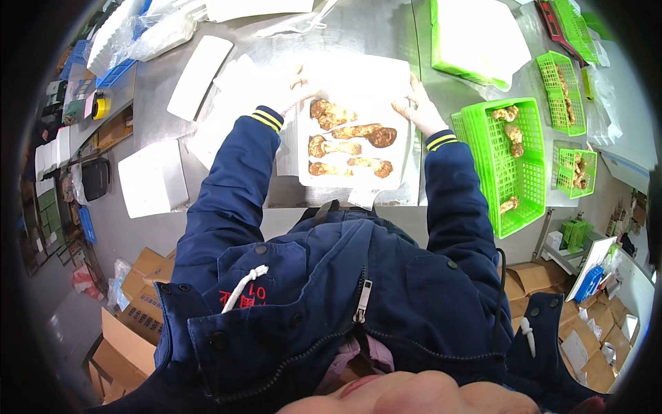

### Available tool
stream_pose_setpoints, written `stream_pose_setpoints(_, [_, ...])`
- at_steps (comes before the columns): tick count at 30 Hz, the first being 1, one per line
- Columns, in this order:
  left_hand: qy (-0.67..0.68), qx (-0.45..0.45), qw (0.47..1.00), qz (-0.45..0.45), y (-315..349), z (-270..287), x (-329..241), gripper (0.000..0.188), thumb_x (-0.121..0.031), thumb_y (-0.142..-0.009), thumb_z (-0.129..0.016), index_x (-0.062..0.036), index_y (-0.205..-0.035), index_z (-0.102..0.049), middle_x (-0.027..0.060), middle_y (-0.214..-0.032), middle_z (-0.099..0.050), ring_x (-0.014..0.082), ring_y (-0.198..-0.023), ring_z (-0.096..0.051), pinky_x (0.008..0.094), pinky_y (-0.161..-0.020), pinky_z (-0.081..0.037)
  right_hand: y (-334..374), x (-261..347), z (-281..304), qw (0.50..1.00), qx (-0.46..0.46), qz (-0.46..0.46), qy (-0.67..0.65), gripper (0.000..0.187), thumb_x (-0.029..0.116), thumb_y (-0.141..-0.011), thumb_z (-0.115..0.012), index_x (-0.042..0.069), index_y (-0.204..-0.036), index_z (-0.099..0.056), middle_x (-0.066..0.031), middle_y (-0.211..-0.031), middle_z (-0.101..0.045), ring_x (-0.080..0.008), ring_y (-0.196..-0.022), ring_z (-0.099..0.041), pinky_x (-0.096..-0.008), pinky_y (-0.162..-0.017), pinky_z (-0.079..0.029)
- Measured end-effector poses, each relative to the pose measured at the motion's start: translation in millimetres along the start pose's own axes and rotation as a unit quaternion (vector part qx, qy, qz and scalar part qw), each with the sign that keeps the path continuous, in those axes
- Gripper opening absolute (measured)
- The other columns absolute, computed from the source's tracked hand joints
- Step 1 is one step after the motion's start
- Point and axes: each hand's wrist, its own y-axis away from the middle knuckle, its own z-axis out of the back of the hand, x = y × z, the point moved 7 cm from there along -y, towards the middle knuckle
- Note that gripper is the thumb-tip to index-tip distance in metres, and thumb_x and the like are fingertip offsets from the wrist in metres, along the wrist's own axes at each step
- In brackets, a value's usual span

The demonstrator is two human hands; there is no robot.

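Observation:
Brown-and-cream mushrooms (353, 130), thick-stemmed and several in number, lie in rows on a white tray (396, 162) in front of me. At its far side is a white sheet (365, 76), nearly lost in glare. My left hand (298, 91) is closed at the sheet's left side, fingers curled and thumb toward the middle. On the opposite side, my right hand (418, 110) grips the right edge, thumb inward and a finger along the outside. Glare blurs where sheet and tray meet. A small white label (362, 198) hangs at the tray's near edge.
Stacked green baskets (527, 176) holding a few mushrooms stand at right, beside smaller green baskets (562, 90). White foam pieces (153, 178) lie at left. A white-covered green crate (476, 41) is at the far right. Cardboard boxes (131, 331) sit on the floor.

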Motion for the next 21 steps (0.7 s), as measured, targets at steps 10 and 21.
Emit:
stream_pose_setpoints(10, [-0.131,0.004,0.991,-0.015,4,-1,5,0.093,-0.034,-0.076,-0.081,0.0089,-0.144,-0.034,0.0257,-0.151,-0.034,0.0327,-0.137,-0.038,0.0404,-0.111,-0.036,14,21,-1,0.993,-0.034,0.016,0.115,0.037,0.042,-0.084,-0.073,0.012,-0.106,-0.074,-0.0181,-0.159,-0.022,-0.0393,-0.148,-0.009,-0.0474,-0.119,-0.011])
stream_pose_setpoints(21, [-0.172,-0.052,0.983,0.024,8,-14,-9,0.063,-0.036,-0.079,-0.077,0.0036,-0.124,-0.059,0.0241,-0.134,-0.052,0.0306,-0.123,-0.051,0.0371,-0.106,-0.040,19,26,12,0.978,-0.133,0.004,0.163,0.038,0.040,-0.081,-0.074,0.011,-0.106,-0.072,-0.0220,-0.151,-0.036,-0.0425,-0.141,-0.027,-0.0476,-0.114,-0.027])
